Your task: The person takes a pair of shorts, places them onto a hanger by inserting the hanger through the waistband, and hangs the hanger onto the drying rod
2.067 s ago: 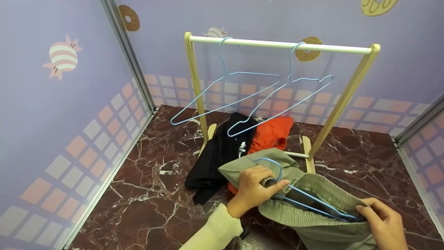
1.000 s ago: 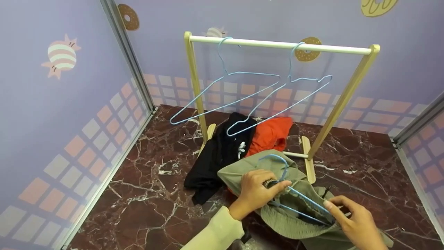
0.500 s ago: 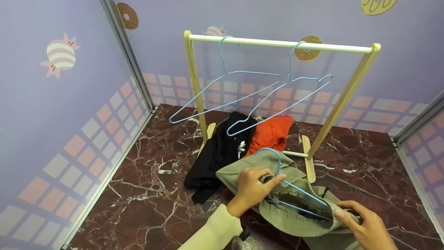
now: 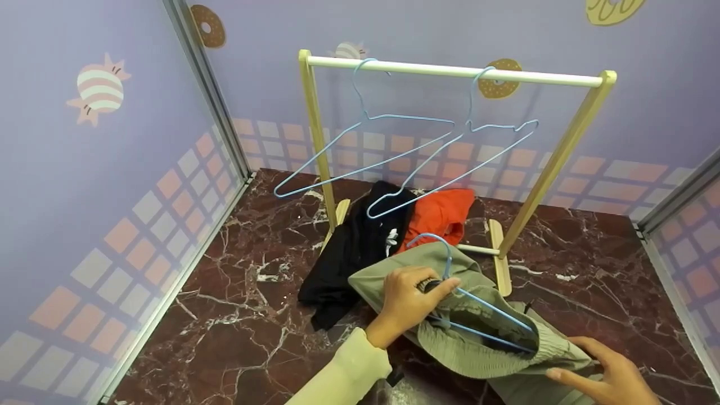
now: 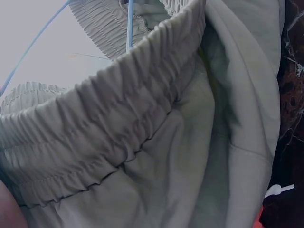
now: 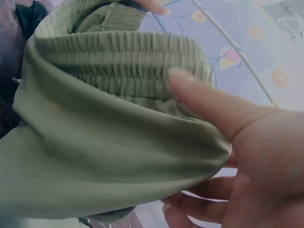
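In the head view, my left hand grips the gathered waistband of olive-green pants together with the neck of a blue wire hanger. The hanger's hook sticks up above the hand, and its body lies inside the open waist. At the far side of the waist is my right hand. Its thumb lies on the front of the cloth and its fingers spread behind, with the garment's edge between them, as the right wrist view shows. Elastic waistband fills much of the left wrist view.
A wooden rack with a white rail stands behind, bearing two blue hangers, one left and one right. Black clothing and a red garment lie on the marbled floor beneath. Patterned walls enclose the space.
My right hand first pulled the waistband's far edge around the hanger's end, then slid outward and loosened its fingers. The hook has risen slightly; my left hand keeps its grip.
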A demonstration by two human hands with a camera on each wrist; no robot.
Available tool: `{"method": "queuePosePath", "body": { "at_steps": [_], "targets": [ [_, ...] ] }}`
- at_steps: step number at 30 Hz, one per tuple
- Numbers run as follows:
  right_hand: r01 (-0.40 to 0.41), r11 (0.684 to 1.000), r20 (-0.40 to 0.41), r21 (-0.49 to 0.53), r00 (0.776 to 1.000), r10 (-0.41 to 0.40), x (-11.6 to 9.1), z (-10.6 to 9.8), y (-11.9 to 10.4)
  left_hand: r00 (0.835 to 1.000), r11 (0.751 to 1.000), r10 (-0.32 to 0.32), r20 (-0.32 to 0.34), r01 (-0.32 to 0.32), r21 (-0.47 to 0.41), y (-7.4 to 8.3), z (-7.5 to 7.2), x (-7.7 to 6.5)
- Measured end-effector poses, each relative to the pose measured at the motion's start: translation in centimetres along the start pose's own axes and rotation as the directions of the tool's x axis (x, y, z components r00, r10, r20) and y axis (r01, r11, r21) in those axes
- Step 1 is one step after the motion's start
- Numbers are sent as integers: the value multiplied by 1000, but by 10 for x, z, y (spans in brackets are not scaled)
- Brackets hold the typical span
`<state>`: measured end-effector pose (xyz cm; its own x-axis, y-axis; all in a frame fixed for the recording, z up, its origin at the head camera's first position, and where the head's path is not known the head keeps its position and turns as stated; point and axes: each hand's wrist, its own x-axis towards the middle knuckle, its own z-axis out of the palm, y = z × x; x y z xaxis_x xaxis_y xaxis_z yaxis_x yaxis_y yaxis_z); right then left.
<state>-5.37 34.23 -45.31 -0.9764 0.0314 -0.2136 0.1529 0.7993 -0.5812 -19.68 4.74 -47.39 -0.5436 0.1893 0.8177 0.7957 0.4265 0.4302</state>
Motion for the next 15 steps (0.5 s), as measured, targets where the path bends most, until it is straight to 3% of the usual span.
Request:
{"method": "queuePosePath", "body": {
  "at_steps": [6,10,15],
  "targets": [
    [37,997,50,-72,998,-34,6,3,-1,999,999,48,18,-48,5,5,0,1],
    [104,990,67,-98,993,-98,10,6,-6,997,998,69,31,-69,11,9,1,1],
    [144,988,145,-63,980,-134,14,10,-12,995,994,95,38,-97,44,14,1,2]
  ]
}}
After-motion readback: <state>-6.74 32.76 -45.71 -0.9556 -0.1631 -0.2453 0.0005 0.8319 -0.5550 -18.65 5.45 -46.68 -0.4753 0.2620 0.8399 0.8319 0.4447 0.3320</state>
